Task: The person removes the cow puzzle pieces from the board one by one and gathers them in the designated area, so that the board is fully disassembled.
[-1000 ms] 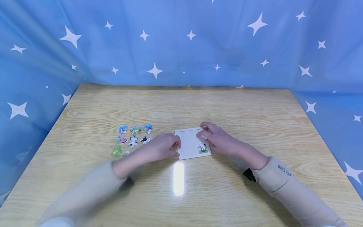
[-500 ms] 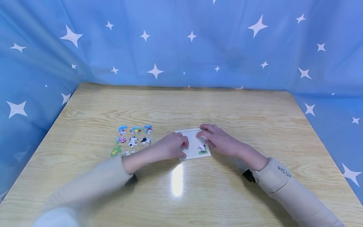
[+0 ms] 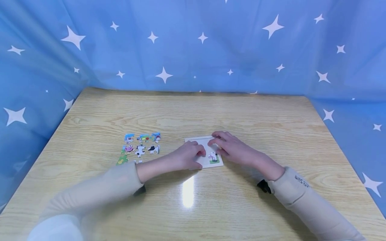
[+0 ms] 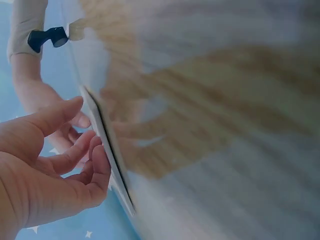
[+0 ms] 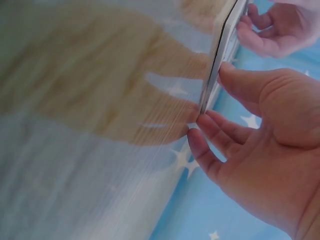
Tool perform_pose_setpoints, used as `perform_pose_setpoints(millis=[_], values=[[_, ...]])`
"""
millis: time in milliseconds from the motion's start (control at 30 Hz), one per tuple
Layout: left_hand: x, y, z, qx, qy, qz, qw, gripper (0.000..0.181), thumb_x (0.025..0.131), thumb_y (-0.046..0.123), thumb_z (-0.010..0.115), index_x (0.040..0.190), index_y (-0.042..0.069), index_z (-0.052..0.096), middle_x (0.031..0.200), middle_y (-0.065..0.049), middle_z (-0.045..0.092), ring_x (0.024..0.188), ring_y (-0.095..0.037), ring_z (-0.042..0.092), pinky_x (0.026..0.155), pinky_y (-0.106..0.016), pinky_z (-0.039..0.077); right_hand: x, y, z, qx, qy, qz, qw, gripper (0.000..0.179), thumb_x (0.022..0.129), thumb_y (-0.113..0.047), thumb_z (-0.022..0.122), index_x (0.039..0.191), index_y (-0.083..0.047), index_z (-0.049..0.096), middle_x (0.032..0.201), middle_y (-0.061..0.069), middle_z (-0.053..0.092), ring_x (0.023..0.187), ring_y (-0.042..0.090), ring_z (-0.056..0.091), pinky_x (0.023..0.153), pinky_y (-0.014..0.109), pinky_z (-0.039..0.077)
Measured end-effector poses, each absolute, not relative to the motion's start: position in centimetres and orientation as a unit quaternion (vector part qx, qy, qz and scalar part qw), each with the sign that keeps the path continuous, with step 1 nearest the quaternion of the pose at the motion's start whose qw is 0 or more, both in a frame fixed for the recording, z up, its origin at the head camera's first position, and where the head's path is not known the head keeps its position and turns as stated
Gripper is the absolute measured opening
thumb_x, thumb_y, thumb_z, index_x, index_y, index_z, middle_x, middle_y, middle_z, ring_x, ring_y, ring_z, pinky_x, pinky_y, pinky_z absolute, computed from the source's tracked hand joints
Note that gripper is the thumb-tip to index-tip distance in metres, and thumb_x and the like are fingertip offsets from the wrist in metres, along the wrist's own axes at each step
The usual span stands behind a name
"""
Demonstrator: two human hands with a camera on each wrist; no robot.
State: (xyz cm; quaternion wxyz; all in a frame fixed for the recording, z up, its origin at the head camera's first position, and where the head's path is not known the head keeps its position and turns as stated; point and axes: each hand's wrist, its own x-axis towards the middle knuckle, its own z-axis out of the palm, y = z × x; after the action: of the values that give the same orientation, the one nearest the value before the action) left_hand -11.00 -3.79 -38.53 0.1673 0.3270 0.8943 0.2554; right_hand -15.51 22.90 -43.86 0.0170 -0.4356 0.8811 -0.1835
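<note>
A shallow white puzzle tray (image 3: 208, 165) lies on the table between both hands. One puzzle piece with a white animal on green (image 3: 214, 157) sits in its near right corner. My left hand (image 3: 190, 155) is over the tray's left part with bent fingers; its thumb (image 4: 67, 112) stands apart from the fingers, and no piece shows between them. At the far right corner, my right hand (image 3: 232, 147) holds the tray, thumb on its top and fingers at the edge in the right wrist view. The left hand hides much of the tray's left side.
Several loose puzzle pieces (image 3: 140, 150) lie in rows left of the tray, the nearest partly hidden by the left forearm. A wooden table (image 3: 193, 113) carries everything, with a blue star-patterned curtain (image 3: 193, 43) behind it. A bright reflection shows in front of the tray.
My left hand has moved right, from the tray's left edge to over its inside. My right hand, the tray and the piece in its corner have stayed nearly in place.
</note>
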Motion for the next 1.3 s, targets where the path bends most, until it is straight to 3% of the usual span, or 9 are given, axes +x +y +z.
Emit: perform_pose_setpoints(millis=[167, 433, 1067, 1300], values=[[-10.8, -3.6, -38.8, 0.322, 0.893, 0.267, 0.167, 0.039, 0.090, 0.010, 0.090, 0.123, -0.001, 0.072, 0.107, -0.007, 0.064, 0.101, -0.024, 0.054, 0.096, -0.033, 0.048, -13.8, 21.8, -40.8, -0.433, 0.880, -0.196, 0.018, 0.037, 0.100, 0.005, 0.076, 0.133, -0.009, 0.067, 0.149, 0.026, 0.056, 0.133, 0.048, 0.057, 0.102, 0.066, 0.053], [-10.7, -3.3, -39.0, 0.322, 0.890, 0.278, 0.165, 0.041, 0.091, 0.009, 0.090, 0.125, -0.004, 0.072, 0.106, -0.007, 0.061, 0.099, -0.023, 0.052, 0.091, -0.030, 0.047, -13.3, 21.4, -39.9, -0.432, 0.882, -0.187, 0.016, 0.034, 0.100, 0.006, 0.076, 0.130, -0.007, 0.068, 0.146, 0.026, 0.058, 0.131, 0.047, 0.058, 0.102, 0.064, 0.054], [-11.0, -2.0, -39.3, 0.258, 0.892, 0.320, 0.189, 0.034, 0.087, 0.006, 0.091, 0.116, -0.003, 0.076, 0.098, -0.003, 0.062, 0.095, -0.016, 0.053, 0.089, -0.026, 0.047, -16.0, 23.1, -44.5, -0.439, 0.880, -0.181, 0.014, 0.043, 0.099, 0.000, 0.081, 0.136, -0.018, 0.067, 0.153, 0.019, 0.055, 0.137, 0.042, 0.056, 0.102, 0.066, 0.054], [-11.2, -1.7, -39.3, 0.235, 0.886, 0.343, 0.204, 0.030, 0.087, 0.003, 0.089, 0.113, -0.003, 0.076, 0.095, -0.002, 0.059, 0.089, -0.012, 0.053, 0.085, -0.023, 0.047, -15.2, 22.5, -43.1, -0.446, 0.875, -0.190, 0.002, 0.041, 0.098, 0.002, 0.081, 0.133, -0.015, 0.067, 0.148, 0.021, 0.057, 0.133, 0.043, 0.057, 0.099, 0.064, 0.055]])
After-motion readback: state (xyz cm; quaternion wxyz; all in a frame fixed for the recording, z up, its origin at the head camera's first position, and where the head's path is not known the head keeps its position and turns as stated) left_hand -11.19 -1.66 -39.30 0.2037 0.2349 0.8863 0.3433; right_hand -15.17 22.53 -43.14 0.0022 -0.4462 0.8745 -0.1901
